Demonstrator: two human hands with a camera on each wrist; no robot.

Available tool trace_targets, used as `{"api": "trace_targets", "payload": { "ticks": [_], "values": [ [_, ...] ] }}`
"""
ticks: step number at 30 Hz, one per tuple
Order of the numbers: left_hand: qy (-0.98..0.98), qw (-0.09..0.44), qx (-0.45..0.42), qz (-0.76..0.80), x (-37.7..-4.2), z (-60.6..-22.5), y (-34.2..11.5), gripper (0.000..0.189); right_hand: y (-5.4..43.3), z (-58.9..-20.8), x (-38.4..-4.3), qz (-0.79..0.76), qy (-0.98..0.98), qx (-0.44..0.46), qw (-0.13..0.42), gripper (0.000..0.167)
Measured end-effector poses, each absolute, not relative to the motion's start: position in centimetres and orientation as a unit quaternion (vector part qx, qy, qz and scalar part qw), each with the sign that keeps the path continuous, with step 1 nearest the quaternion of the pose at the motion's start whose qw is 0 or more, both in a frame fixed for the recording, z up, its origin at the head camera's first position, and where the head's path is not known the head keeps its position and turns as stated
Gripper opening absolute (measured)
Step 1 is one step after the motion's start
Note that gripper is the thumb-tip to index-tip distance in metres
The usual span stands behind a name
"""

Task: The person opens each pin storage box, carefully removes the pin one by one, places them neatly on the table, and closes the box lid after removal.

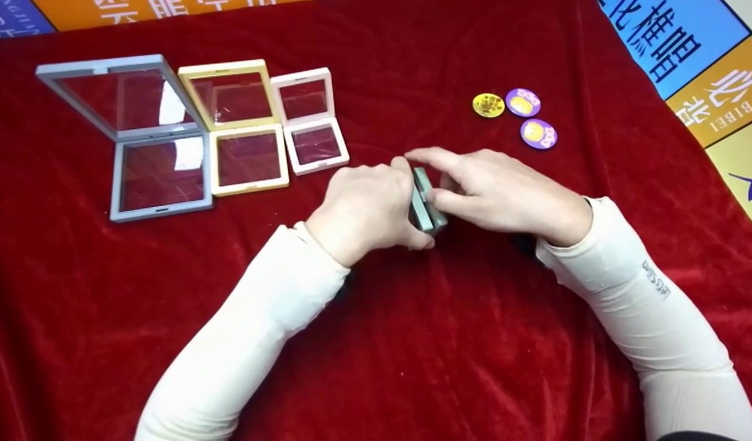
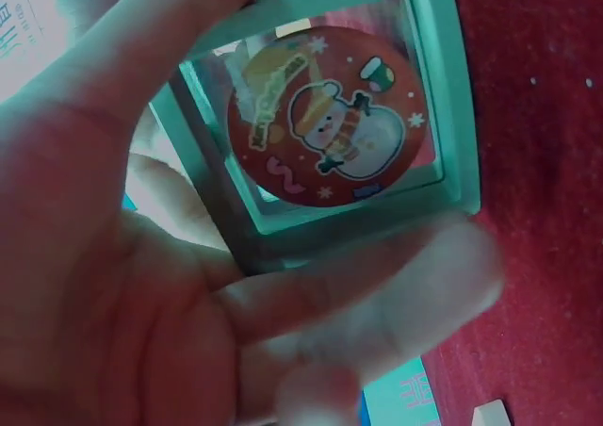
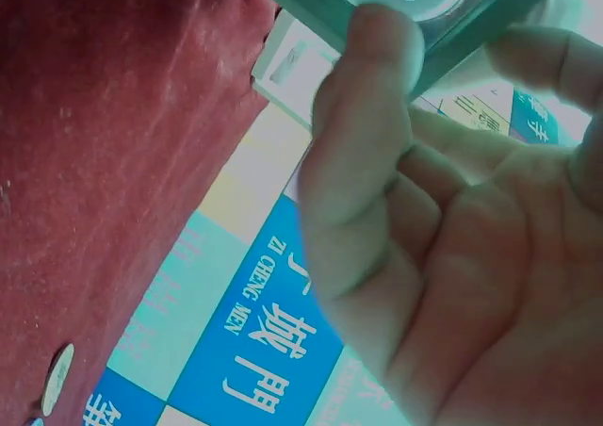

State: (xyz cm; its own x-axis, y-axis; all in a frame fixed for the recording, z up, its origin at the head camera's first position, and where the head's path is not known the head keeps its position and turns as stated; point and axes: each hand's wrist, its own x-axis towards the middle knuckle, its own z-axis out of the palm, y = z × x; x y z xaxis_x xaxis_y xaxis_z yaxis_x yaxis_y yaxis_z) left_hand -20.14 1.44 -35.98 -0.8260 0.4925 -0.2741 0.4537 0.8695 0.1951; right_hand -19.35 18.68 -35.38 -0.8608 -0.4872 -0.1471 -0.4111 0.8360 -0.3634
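A small green display frame [image 1: 422, 202] stands on edge between the two hands. Through its clear window, the left wrist view shows a round red badge [image 2: 330, 115] with a snowman on it. The left hand [image 1: 370, 205] grips the frame from the left, thumb at the near edge and fingertips at the far end. From the right, the right hand [image 1: 504, 190] pinches it, thumb against the side facing that hand and index finger reaching over the far corner. In the right wrist view, a fingertip [image 3: 382, 40] overlaps the green rim, and the badge's pale back shows behind the window.
Left of the hands, three opened frames stand in a row: grey-blue [image 1: 161, 211], yellow [image 1: 250, 187] and white [image 1: 318, 164]. Farther right lie a yellow badge [image 1: 488, 105] and two purple badges [image 1: 523, 102]. A red velvet cloth [image 1: 376, 343] covers the table, with printed panels [image 1: 676, 55] beyond its edges.
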Motion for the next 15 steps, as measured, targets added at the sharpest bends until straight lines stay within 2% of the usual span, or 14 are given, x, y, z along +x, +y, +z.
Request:
{"api": "trace_targets", "payload": {
  "ticks": [7, 15],
  "values": [
    [0.952, 0.179, 0.243, 0.048, -20.3, -36.1, 1.6, 0.076, 19.6, -35.3, -20.0, -0.173, 0.939, -0.277, 0.107, 0.039],
    [0.952, 0.182, 0.241, 0.043, -20.3, -36.0, 1.4, 0.079, 21.4, -34.4, -21.2, -0.148, 0.942, -0.249, 0.169, 0.041]
  ]
}}
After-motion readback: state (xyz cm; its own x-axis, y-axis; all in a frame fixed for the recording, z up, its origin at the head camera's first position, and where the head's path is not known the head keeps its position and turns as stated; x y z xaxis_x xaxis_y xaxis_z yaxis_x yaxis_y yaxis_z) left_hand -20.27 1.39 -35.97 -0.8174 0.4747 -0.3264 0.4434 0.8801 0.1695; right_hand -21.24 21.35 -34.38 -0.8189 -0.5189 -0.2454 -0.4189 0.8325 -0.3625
